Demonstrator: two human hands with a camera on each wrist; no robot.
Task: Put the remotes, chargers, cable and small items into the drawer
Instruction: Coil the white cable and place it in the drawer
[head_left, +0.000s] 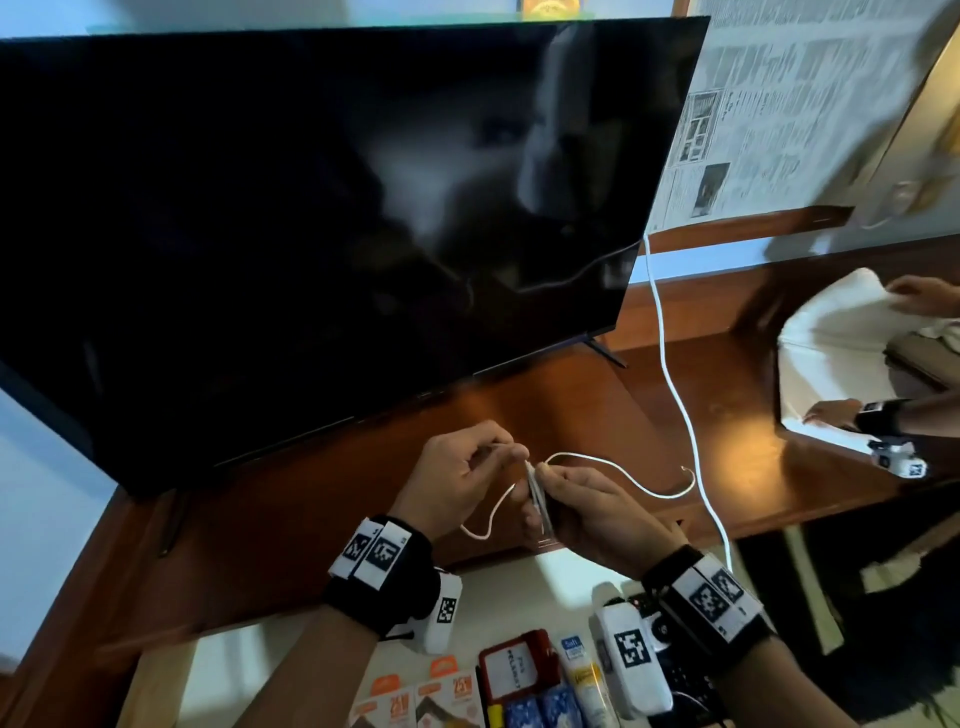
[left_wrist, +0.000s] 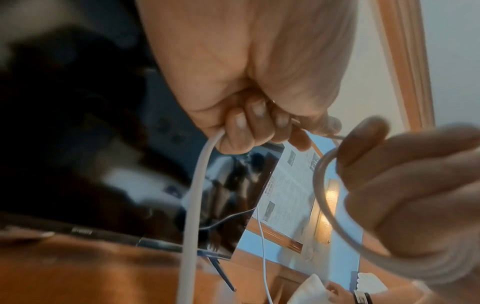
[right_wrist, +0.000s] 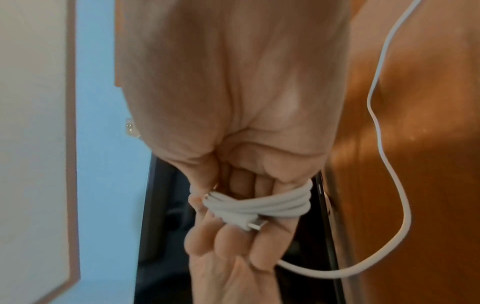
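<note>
The person is holding a white cable (head_left: 587, 462) above the brown wooden cabinet top (head_left: 571, 395), in front of the dark television (head_left: 311, 208). The right hand (head_left: 592, 512) is gripping several coils of it wrapped round the fingers (right_wrist: 233, 236) — the metal plug (right_wrist: 255, 225) is lying against them in the right wrist view. The left hand (head_left: 457, 478) is pinching a strand with curled fingertips (left_wrist: 244, 127) — the loose end is trailing in a loop over the wood. Below the wrists, the open drawer (head_left: 545, 577) is showing orange-and-white boxes (head_left: 415, 696) and a red case (head_left: 514, 670).
</note>
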